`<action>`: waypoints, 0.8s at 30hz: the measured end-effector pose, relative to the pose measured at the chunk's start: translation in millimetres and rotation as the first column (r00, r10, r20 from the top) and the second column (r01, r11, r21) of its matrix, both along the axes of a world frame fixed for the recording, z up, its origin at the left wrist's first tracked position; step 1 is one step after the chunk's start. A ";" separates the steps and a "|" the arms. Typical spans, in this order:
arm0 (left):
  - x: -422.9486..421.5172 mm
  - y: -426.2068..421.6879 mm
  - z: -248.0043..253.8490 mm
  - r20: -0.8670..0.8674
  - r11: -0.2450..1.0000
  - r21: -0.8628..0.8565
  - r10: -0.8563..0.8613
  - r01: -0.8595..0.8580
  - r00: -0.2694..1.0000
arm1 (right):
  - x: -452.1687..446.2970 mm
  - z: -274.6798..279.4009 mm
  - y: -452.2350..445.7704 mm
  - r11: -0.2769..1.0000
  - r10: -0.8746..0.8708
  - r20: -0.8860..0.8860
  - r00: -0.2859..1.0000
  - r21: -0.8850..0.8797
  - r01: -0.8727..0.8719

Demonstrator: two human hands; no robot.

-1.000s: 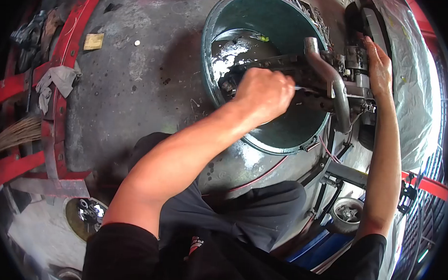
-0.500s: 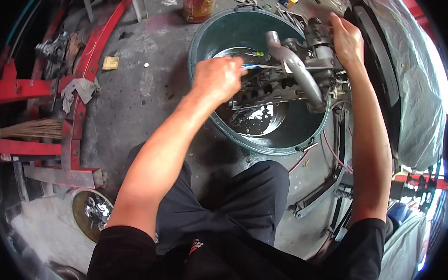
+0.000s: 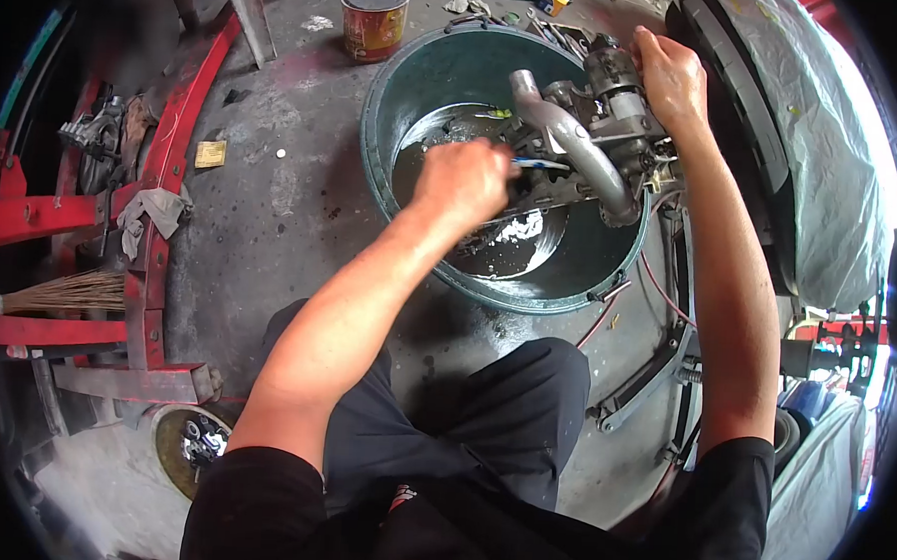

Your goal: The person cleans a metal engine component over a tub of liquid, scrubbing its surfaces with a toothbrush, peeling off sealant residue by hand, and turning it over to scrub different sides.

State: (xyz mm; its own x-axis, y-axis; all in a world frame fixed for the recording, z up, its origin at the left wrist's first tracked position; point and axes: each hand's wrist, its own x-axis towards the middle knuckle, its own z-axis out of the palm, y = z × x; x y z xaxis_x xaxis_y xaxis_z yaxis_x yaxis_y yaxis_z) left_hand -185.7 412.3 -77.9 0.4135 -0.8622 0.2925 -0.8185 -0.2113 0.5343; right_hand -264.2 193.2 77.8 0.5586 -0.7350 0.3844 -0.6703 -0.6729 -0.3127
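Grey, stained concrete spreads around a big green tub, with a red metal frame along the left and a plastic-covered shape on the right. From where I stand, I see a person sitting with knees bent at the tub's near side, both arms reaching over it.

Inside the tub and over its right rim lies a greasy metal engine part. Its long body slants from the near left, low over the dark liquid, up to the far right. A curved pipe crosses its upper side, one end pointing to the far left, the other bending down toward the near right.

The right hand has its fingers bent at the part's far right end, against or just beside the round cylinder there; I can't tell how firmly it grips. The left hand is closed in a fist around a slim tool with a blue section, which lies nearly level and points right, toward the pipe. Its tip is hard to make out.

Beyond the tub are a paint can at the far left and loose tools near the far rim. A grey rag drapes over the red frame.
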 end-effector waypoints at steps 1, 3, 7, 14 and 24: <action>-1.4 1.6 1.7 0.116 0.996 -0.091 0.014 -0.003 0.993 | 3.7 1.9 1.7 1.000 -0.007 -0.018 1.000 0.002 0.007; -0.9 -1.7 -13.0 0.083 0.987 -0.153 0.062 -0.049 0.995 | 7.5 4.5 6.9 1.000 0.012 0.008 1.000 0.022 -0.012; 6.2 -2.6 -13.6 -0.122 0.994 0.105 0.000 0.013 0.993 | 5.6 4.3 7.5 1.000 0.020 0.038 0.999 -0.018 -0.020; 2.4 6.3 -13.8 -0.134 0.987 0.157 0.049 -0.028 0.990 | 1.2 -3.1 10.5 0.970 0.047 0.317 0.947 -0.239 0.031; -8.9 -1.3 -4.0 -0.166 0.973 0.215 0.120 -0.083 0.979 | -131.7 -129.4 166.0 0.402 -0.756 0.650 0.080 0.557 -0.726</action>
